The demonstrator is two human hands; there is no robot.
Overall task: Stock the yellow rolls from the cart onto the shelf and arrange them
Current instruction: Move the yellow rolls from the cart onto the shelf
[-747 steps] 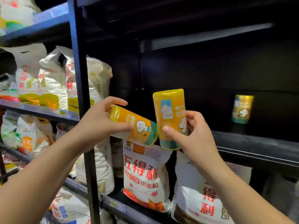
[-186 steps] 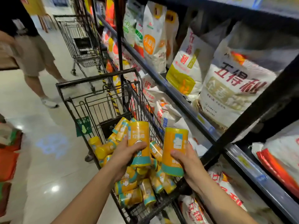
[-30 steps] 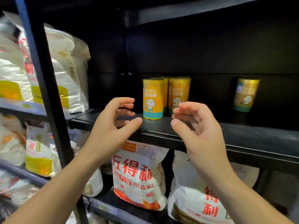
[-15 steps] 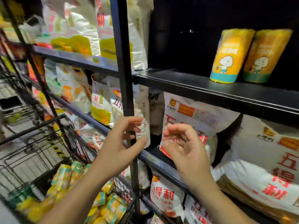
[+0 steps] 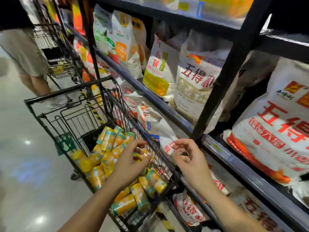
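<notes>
A black wire cart (image 5: 50,118) stands low at the left, holding several yellow rolls (image 5: 107,141) with teal ends, heaped on their sides. My left hand (image 5: 130,163) hovers over the heap inside the cart, fingers spread and curled, holding nothing. My right hand (image 5: 190,158) hangs just right of the cart's rim, in front of the lower shelf, fingers loosely apart and empty. The dark shelf (image 5: 287,42) where the rolls stand shows only as an edge at the upper right; no rolls on it are in view.
Black shelf uprights (image 5: 229,72) frame shelves packed with white flour bags (image 5: 195,84). A person in shorts (image 5: 25,52) stands by a second cart (image 5: 56,59) further down the aisle. Shiny floor (image 5: 25,164) lies left of the cart.
My view has swung down and left from the shelf to the cart. Both empty hands have dropped, the left now over the rolls in the cart.
</notes>
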